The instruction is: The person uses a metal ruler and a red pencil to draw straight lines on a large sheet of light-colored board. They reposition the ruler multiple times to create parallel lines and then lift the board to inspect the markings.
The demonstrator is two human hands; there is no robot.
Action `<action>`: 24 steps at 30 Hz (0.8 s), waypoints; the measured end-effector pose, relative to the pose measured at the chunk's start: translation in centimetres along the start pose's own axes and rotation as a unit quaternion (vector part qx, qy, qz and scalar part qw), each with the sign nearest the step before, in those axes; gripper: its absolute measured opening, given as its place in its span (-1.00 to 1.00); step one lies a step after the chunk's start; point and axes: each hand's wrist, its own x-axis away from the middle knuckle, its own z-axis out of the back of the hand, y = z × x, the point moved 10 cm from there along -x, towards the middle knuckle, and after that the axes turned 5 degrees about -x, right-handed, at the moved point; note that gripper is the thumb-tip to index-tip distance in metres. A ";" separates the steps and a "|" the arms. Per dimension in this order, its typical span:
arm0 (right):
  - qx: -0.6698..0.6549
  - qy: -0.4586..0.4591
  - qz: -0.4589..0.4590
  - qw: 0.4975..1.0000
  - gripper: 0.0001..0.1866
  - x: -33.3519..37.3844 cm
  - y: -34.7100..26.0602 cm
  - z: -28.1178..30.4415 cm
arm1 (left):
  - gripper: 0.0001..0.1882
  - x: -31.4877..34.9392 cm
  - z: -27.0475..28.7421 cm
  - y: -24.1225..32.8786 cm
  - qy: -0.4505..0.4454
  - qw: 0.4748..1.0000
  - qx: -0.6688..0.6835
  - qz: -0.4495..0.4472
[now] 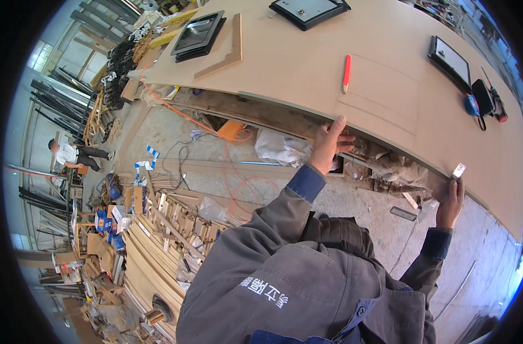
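Observation:
A large beige panel [296,63] lies across the work surface in front of me, with a grey strip along its near edge. My left hand [327,146] is at that edge, its thumb against the strip and its fingers apart, slightly curled below. Farther right, my right hand [451,202] is closed at the same edge; a small shiny metal piece [458,170] stands up from its fingertips over the panel. What lies inside the right hand is hidden. A red flat pencil [347,74] rests on the panel beside faint drawn lines that outline a rectangle.
Black-framed units [199,34], an L-shaped wooden piece [230,54] and a cordless drill [493,103] lie on the panel. A plastic bag [281,148] and an orange hose [172,106] are beneath and beside it. Wood strips [152,252] pile left; a person [75,155] stands beyond.

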 end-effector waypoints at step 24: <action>-0.345 -0.278 -0.041 0.896 -0.69 -3.4 -15.0 -8.1 | -0.51 -0.3 -1.5 -0.9 -0.014 0.983 0.172 -0.064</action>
